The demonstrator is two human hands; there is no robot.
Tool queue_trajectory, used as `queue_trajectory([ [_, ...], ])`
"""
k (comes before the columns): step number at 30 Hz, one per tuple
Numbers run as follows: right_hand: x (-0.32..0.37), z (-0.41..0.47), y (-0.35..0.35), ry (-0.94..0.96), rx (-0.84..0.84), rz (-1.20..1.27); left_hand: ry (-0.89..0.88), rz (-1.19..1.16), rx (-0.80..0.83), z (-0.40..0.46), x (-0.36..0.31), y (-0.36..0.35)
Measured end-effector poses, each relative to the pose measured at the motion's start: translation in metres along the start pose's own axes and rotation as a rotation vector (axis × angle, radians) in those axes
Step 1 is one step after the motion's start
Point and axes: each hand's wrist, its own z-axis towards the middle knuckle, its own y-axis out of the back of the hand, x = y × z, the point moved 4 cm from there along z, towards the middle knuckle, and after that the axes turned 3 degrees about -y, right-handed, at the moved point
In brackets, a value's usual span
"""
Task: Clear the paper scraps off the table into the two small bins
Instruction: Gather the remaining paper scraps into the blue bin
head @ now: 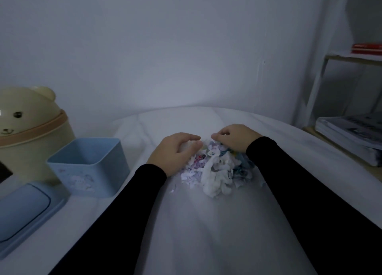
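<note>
Sleeves [132, 208] nearest, hands cupping paper scraps [215, 169] — blue bin [91, 167] left

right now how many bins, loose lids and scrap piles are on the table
bins: 2, the blue square bin and the cream bear bin
loose lids: 1, the blue lid
scrap piles: 1, the paper scraps under both hands, left, right
total: 4

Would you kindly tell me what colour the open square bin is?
Light blue; the square bin shows best in the head view.
</note>
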Motion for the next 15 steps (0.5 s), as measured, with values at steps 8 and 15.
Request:
queue_trajectory([
  [8, -0.002, -0.044, -0.006, 0.004, 0.148, -0.115, 0.0, 0.345, 0.133, -0.056, -0.028, -0.017],
  [15, -0.004, -0.09, -0.008, 0.037, -0.256, -0.059, 0.07, 0.457, -0.09, -0.088, -0.041, 0.003],
])
